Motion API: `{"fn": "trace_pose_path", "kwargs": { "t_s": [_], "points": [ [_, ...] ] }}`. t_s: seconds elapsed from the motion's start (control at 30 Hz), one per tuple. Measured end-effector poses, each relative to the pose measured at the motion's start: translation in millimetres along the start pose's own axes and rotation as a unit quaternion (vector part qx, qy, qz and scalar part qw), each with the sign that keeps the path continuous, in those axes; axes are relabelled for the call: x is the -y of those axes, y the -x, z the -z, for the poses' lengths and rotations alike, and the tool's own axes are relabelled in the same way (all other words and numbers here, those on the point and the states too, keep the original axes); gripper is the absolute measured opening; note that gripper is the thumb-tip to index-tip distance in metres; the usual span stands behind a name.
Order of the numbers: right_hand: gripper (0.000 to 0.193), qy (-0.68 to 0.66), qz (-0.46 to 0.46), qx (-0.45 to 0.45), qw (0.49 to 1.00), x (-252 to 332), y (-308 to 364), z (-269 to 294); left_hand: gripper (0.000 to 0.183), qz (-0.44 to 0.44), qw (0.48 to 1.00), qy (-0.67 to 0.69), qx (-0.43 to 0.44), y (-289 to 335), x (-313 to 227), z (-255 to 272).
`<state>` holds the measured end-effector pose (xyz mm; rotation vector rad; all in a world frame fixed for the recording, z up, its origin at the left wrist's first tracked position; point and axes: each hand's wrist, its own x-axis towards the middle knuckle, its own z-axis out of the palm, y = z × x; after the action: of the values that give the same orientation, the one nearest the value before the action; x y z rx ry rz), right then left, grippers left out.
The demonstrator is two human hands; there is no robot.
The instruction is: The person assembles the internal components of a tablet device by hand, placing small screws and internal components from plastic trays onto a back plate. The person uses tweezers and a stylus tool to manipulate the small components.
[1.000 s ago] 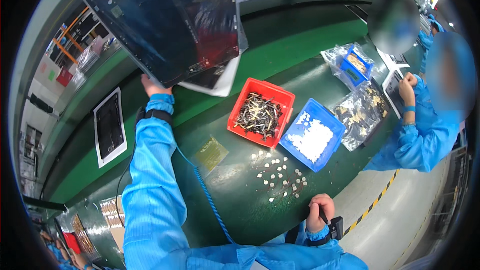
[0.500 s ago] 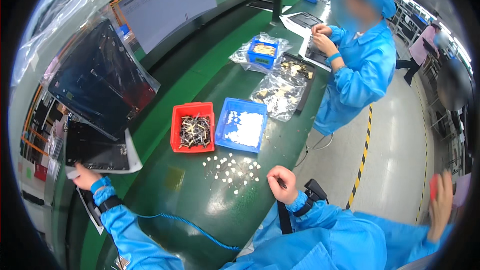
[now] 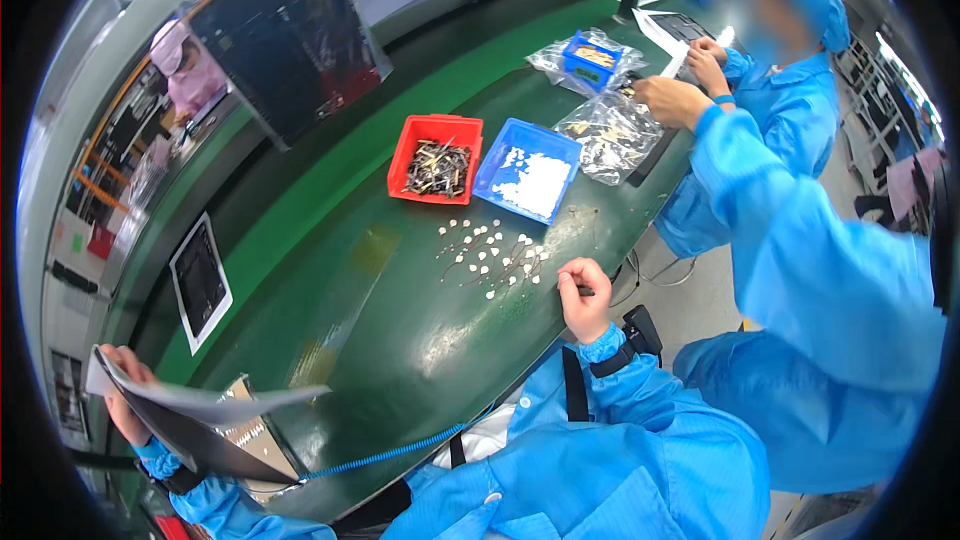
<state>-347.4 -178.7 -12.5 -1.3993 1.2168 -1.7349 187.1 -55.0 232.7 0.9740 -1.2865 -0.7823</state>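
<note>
At the near left corner of the green bench [image 3: 400,330] I see my left hand [image 3: 122,395] closed on the edge of a flat dark panel with a grey sheet on top [image 3: 205,418], held out past the bench edge. My right hand [image 3: 585,295] rests fisted at the near edge, pinching a small dark tool, just beside scattered small white parts [image 3: 490,252]. Beyond them sit a red plastic bin of metal pieces [image 3: 436,158] and a blue plastic bin of white pieces [image 3: 527,170], side by side
</note>
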Motion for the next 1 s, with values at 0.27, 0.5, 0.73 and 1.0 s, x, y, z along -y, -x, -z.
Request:
{"fn": "trace_pose_path", "kwargs": {
  "t_s": [0.27,0.5,0.73,1.0],
  "points": [
    [0.001,-0.009,-0.014,0.010,1.000,0,3,0,0.041,0.329,0.931,0.041,0.154,7,111,-149],
    [0.001,-0.019,-0.043,0.029,0.998,5,0,0,0.025,0.324,0.871,-0.086,0.360,-9,197,-229],
    [0.001,-0.023,-0.020,0.007,1.000,2,1,0,0.035,0.067,0.858,-0.433,0.268,0,183,-240],
    [0.028,-0.054,0.103,0.030,0.993,-5,-10,4,0.024,-0.023,0.839,-0.526,0.132,36,167,-214]
  ]
}}
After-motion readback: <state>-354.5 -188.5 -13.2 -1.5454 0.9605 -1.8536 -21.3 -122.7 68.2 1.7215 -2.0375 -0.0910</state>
